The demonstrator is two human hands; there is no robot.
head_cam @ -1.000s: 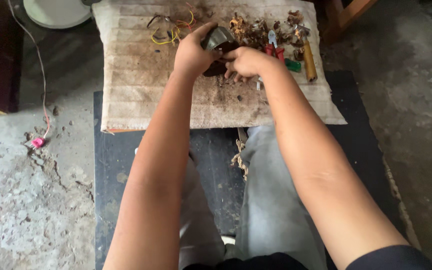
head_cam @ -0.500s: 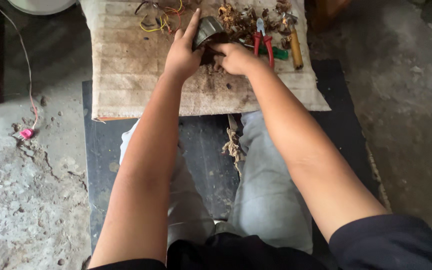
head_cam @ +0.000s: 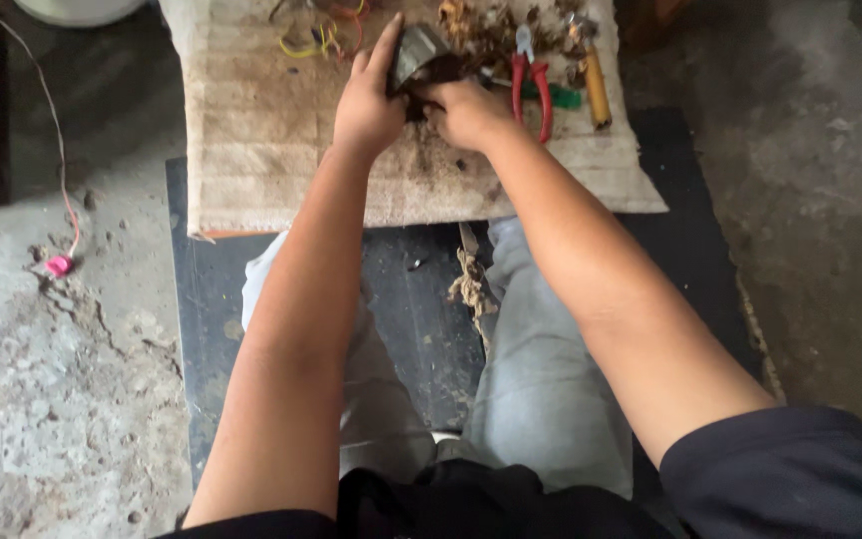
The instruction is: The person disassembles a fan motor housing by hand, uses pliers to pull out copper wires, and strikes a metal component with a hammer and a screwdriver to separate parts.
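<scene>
Gripping the same dark metal chunk (head_cam: 416, 55) as a second ago: left hand (head_cam: 369, 100) clasps it, right hand (head_cam: 466, 110) pinches underneath. Only my view shifted closer, pliers (head_cam: 529, 75) untouched.

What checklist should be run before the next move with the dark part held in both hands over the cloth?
1. Left hand on the dark grey metal part, fingers up along its side: ok.
2. Right hand on the part's lower edge: ok, though how firmly it grips cannot be told.
3. Part held over the dirty beige ribbed cloth, not past its edge: ok.
4. Red-handled pliers lying apart from the hands, just beside the right one: ok.
5. Yellow-handled tool lying flat on the cloth: ok.
6. Loose coloured wires clear of the part: cannot tell, the left hand hides the gap.
</scene>
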